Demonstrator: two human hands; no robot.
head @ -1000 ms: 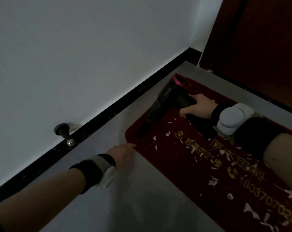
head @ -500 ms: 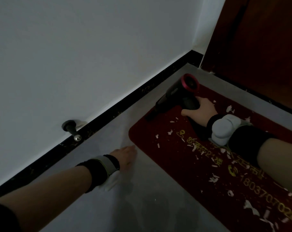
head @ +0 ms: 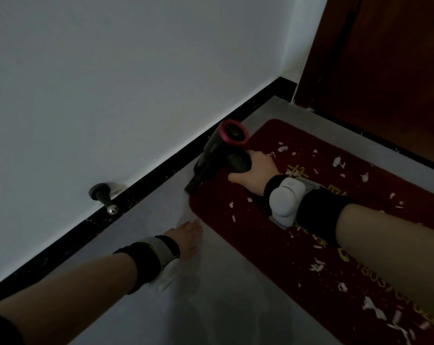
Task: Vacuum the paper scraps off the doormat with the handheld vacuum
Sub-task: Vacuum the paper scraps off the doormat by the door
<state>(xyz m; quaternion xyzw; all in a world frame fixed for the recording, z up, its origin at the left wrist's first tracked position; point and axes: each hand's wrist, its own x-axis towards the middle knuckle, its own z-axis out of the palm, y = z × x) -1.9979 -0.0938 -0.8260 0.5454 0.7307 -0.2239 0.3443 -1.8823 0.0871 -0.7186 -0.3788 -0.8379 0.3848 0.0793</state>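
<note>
The right hand's fingers (head: 238,174) are curled round the handle of the vacuum (head: 219,151), thumb side up, holding it tight; the right hand (head: 255,170) sits over the near-left part of the mat (head: 235,220). The vacuum is black with a pink ring at its rear end, and it slopes down and away to the left, so that its nozzle tip meets the mat's left edge, right where the mat gives way to the floor (head: 235,282). Whether the tip presses the pile or only touches it cannot be told in this dim light.

The left hand (head: 186,239) lies flat on the floor with fingers straight and together, holding nothing; its fingertips (head: 197,224) reach just beside the mat's rounded left corner, and I cannot tell if they touch it.

Both wrists wear dark bands with pale grey units strapped on.

The mat is dark red with gold lettering, and it runs from the door (head: 385,70) back toward the lower right. White scraps (head: 337,161) are strewn over it: a thin scatter near the right wrist, more beyond the hand toward the door, and larger bits at the lower right.

A black skirting (head: 148,180) lines the white wall (head: 136,83), with a doorstop (head: 104,196) sticking out of the wall above it, well apart from the mat.
</note>
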